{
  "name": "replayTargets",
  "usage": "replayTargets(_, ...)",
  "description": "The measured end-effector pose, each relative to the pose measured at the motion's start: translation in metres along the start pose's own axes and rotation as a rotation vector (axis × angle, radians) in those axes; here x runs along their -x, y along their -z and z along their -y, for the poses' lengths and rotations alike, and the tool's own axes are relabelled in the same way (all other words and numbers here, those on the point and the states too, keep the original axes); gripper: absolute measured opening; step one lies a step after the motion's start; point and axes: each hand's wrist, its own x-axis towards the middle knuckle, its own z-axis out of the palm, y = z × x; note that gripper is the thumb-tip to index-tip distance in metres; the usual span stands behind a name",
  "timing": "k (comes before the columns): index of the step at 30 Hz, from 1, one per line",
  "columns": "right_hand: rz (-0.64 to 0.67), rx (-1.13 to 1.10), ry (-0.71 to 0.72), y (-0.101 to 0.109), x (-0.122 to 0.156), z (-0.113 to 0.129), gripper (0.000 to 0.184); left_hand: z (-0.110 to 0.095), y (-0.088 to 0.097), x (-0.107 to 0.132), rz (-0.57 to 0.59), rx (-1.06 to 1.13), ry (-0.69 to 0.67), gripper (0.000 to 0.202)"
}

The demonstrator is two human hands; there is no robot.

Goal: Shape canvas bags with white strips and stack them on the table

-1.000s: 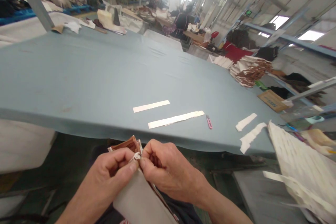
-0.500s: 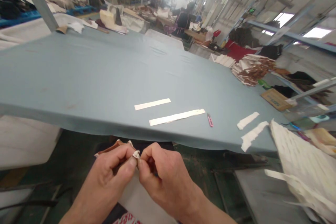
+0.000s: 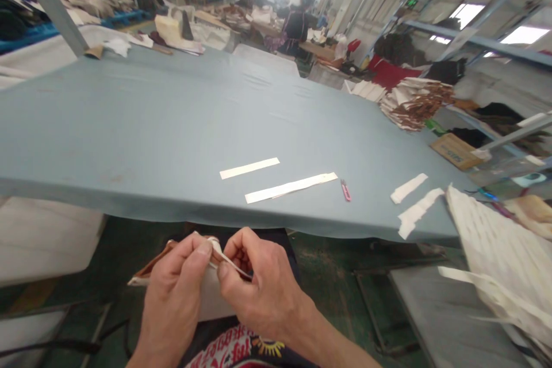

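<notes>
In front of my body, below the table's near edge, I hold a piece of sheet material (image 3: 212, 298), off-white on one face and brown on the other, perhaps leather. My left hand (image 3: 176, 284) pinches its upper edge between thumb and fingers. Close beside it, my right hand (image 3: 265, 284) grips the same edge, where a narrow pale fold runs between the two hands. The fingertips hide part of this edge. Beyond the hands, two pale strips (image 3: 250, 168) lie on the blue-grey table (image 3: 172, 121). Pink thread snips (image 3: 345, 190) lie at the right end of the longer strip.
Two ragged white strips (image 3: 409, 188) lie near the table's right corner, beside a stack of cream sheets (image 3: 495, 247). Further back are a brown-and-white pile (image 3: 414, 103) and a cardboard box (image 3: 456, 151). A white bin (image 3: 45, 238) stands at lower left. People work in the background.
My left hand has shifted slightly left along the piece, and the gap between my fingertips has widened. The bunched white edge now shows as a longer, straighter fold. Table items have not moved.
</notes>
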Motion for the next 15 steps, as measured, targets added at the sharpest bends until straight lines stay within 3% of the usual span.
replayTargets(3, -0.016, -0.005, 0.037, -0.012, -0.002, -0.002, 0.015, 0.019, -0.003, -0.008, -0.038, 0.136, 0.152, 0.041)
replayTargets(7, 0.056, -0.158, 0.016, -0.017, 0.000, -0.004, 0.013, 0.034, 0.005, -0.006, -0.063, 0.121, 0.176, 0.050)
replayTargets(11, 0.056, -0.210, -0.014, -0.010, -0.002, -0.004, 0.012, 0.033, 0.027, -0.004, -0.044, 0.043, 0.130, 0.055)
replayTargets(15, 0.044, -0.172, 0.044, -0.007, -0.005, -0.011, 0.011, 0.016, 0.042, -0.013, 0.219, -0.291, -0.084, 0.057)
